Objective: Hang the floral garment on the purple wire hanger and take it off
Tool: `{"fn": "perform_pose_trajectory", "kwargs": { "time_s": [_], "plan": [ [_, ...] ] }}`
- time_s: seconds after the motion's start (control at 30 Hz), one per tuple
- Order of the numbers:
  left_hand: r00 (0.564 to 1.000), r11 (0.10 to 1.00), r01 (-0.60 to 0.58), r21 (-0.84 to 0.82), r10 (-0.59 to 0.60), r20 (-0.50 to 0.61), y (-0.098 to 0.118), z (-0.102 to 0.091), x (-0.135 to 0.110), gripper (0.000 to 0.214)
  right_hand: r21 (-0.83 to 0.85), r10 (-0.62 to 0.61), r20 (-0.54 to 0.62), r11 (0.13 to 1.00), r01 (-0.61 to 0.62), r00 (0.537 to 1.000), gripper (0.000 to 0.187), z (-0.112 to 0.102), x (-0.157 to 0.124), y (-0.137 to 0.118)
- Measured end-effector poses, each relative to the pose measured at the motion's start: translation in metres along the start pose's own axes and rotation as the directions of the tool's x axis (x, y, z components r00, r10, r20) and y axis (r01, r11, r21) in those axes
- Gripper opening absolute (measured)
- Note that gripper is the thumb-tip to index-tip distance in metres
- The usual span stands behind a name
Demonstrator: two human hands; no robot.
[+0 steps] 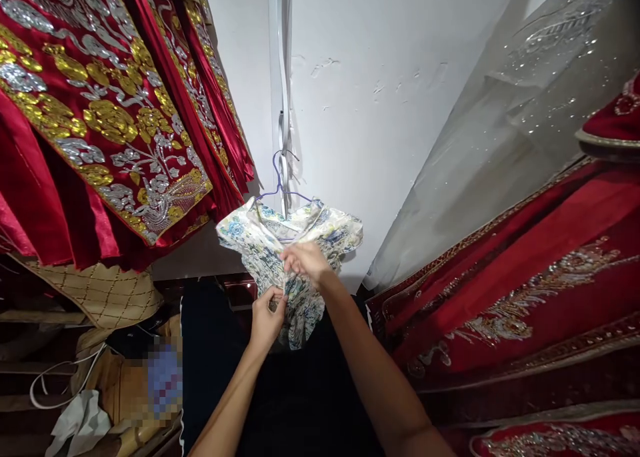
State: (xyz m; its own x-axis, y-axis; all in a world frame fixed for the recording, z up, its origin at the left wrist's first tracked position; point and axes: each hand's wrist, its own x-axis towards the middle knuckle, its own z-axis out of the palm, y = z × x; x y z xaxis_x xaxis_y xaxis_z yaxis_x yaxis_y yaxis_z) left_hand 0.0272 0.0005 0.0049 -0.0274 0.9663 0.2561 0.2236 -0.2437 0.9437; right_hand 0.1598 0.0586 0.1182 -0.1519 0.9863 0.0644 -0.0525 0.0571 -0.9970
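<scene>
A short-sleeved floral shirt point(343, 230), white with blue and yellow print, hangs on a purple wire hanger point(278, 177) in front of the wall. My right hand point(306, 260) pinches the shirt's front edge just below the collar opening. Lower down on the same edge, my left hand point(269, 310) also pinches the fabric between thumb and fingers. The edge runs as a pale line between the two hands. Any button or fastener there is too small to make out.
Red garments with gold and silver sequins point(115, 120) hang at the left. Sheer sparkling white fabric point(480, 150) and a red embroidered garment point(545, 297) are at the right. A white cord point(37, 384) and crumpled paper point(80, 424) lie lower left.
</scene>
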Motion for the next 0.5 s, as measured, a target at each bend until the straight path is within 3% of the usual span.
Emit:
{"fn": "perform_pose_trajectory", "kwargs": {
  "time_s": [0.07, 0.17, 0.3, 0.37, 0.4, 0.47, 0.5],
  "plan": [
    [0.999, 1.000, 0.004, 0.015, -0.005, 0.050, 0.001, 0.002, 0.004, 0.014, 0.029, -0.039, 0.015, 0.999, 0.039, 0.999, 0.023, 0.002, 0.018, -0.035],
    [0.987, 1.000, -0.008, 0.030, 0.003, 0.161, 0.005, -0.002, 0.020, 0.014, 0.100, -0.205, -0.034, 0.973, 0.207, 0.978, 0.020, 0.009, 0.031, -0.068],
    [0.959, 0.996, -0.039, 0.078, 0.015, 0.284, 0.029, -0.023, 0.049, 0.014, 0.104, -0.267, -0.037, 0.957, 0.269, 0.963, 0.021, 0.014, 0.022, -0.065],
    [0.968, 0.989, -0.125, 0.073, 0.106, 0.227, 0.055, -0.037, 0.063, 0.005, 0.069, -0.261, -0.020, 0.963, 0.262, 0.965, 0.019, 0.014, 0.013, -0.058],
    [0.970, 0.976, -0.207, 0.066, 0.195, 0.146, 0.071, -0.044, 0.069, 0.008, 0.042, -0.263, -0.021, 0.964, 0.264, 0.964, 0.019, 0.014, 0.009, -0.056],
    [0.922, 0.923, -0.379, 0.066, 0.382, -0.055, 0.104, -0.054, 0.082, 0.024, -0.023, -0.297, -0.026, 0.955, 0.296, 0.955, 0.020, 0.015, 0.003, -0.059],
    [0.888, 0.892, -0.444, 0.086, 0.451, -0.090, 0.119, -0.057, 0.087, 0.028, -0.057, -0.321, -0.019, 0.946, 0.320, 0.947, 0.021, 0.015, 0.001, -0.062]
  ]
}}
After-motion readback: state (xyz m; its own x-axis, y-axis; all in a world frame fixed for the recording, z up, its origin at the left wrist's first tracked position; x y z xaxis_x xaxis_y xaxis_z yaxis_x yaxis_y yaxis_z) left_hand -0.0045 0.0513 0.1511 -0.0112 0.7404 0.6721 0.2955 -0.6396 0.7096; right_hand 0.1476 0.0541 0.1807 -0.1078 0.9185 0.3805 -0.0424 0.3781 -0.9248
